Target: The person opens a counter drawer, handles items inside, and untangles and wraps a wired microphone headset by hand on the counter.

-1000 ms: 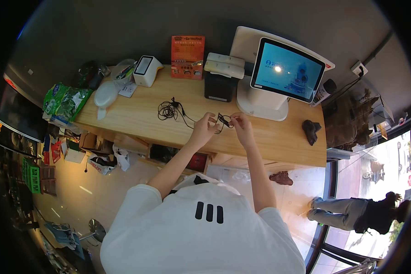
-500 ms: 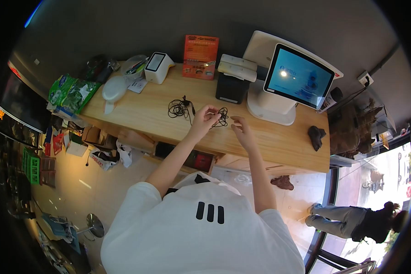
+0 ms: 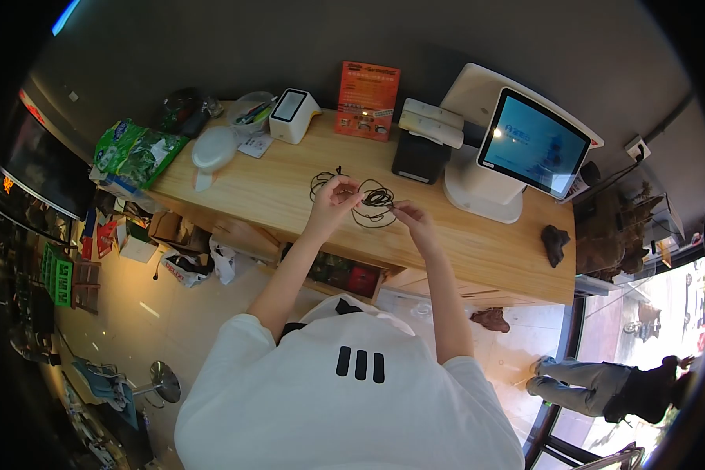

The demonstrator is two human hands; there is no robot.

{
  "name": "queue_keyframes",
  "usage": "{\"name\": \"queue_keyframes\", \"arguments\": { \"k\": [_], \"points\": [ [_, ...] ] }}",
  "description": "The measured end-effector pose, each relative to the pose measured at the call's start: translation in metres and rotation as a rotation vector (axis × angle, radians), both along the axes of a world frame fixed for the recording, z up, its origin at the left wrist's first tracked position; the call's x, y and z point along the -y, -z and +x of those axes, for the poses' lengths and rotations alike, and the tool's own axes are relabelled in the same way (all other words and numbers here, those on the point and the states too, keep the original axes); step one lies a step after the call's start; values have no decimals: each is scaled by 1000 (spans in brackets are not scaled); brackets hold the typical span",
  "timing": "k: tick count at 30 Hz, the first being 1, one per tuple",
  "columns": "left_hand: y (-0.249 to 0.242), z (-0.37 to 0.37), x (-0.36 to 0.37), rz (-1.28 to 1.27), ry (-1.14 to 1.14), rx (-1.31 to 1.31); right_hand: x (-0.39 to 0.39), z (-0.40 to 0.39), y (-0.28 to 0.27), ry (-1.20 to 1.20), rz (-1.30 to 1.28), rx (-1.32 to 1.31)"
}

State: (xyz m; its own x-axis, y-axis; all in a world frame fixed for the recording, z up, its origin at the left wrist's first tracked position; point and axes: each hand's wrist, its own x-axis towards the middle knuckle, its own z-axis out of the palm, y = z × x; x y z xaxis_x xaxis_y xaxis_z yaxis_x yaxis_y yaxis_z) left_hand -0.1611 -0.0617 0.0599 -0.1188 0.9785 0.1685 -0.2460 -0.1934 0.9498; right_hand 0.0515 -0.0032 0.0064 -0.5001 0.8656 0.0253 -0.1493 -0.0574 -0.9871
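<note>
A thin black cable (image 3: 378,197) lies in loose loops above the wooden counter, spread between my two hands. My left hand (image 3: 336,200) pinches the cable's left side between thumb and fingertips. On the right, my right hand (image 3: 415,219) has its fingertips closed on the lower right edge of the same loops. More black coils show behind my left hand, partly hidden by it. Both hands are over the middle of the counter (image 3: 266,184), near its front edge.
At the back stand an orange sign (image 3: 368,100), a black printer (image 3: 421,153) and a touchscreen monitor (image 3: 534,141). A white scanner box (image 3: 294,117), a white lid (image 3: 214,149) and a green bag (image 3: 137,153) are at left. Below, a drawer (image 3: 341,276) is open. A person (image 3: 603,386) stands at right.
My right hand has moved in from beside the cable and closed on it. The loops between my hands are spread wider. The whole view has shifted slightly.
</note>
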Motion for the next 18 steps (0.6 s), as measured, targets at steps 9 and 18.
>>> {"name": "queue_keyframes", "arguments": {
  "k": [9,18],
  "points": [
    [1,-14,6,-4,1,-40,4,-5,-20,-46,66,-9],
    [-29,-20,16,43,29,-32,14,-50,7,-112,314,472]
  ]
}}
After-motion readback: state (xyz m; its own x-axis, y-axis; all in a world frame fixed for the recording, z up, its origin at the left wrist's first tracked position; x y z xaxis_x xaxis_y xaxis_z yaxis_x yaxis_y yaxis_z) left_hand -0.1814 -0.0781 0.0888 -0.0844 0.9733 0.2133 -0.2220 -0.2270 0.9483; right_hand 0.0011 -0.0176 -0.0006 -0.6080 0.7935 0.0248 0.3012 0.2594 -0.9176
